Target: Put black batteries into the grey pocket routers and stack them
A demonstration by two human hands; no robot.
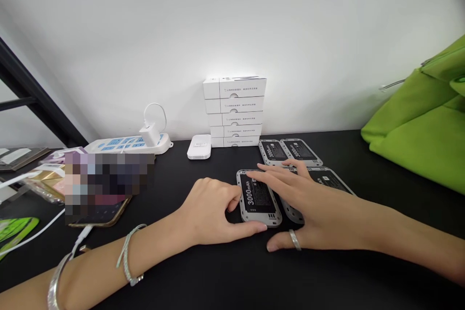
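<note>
Flat on the black table lies a grey device (260,198) with rounded corners and a black battery marked 3000mAh. My left hand (212,210) is at its left side, fingers curled against the edge and thumb along the near edge. My right hand (301,196) reaches over from the right with fingers spread, index fingertip at this device's far edge, thumb apart on the near side. Beneath the right hand, another such device (292,214) is mostly hidden. Further matching devices lie beyond it, including a back left device (272,151), a back right device (301,151) and a partly covered device (332,179).
A stack of white boxes (241,118) stands by the wall, beside a small pile of white rounded covers (199,147). To the left are a power strip (119,144) with a charger (150,134) and a phone (105,214) on a cable. A green bag (421,126) sits at right.
</note>
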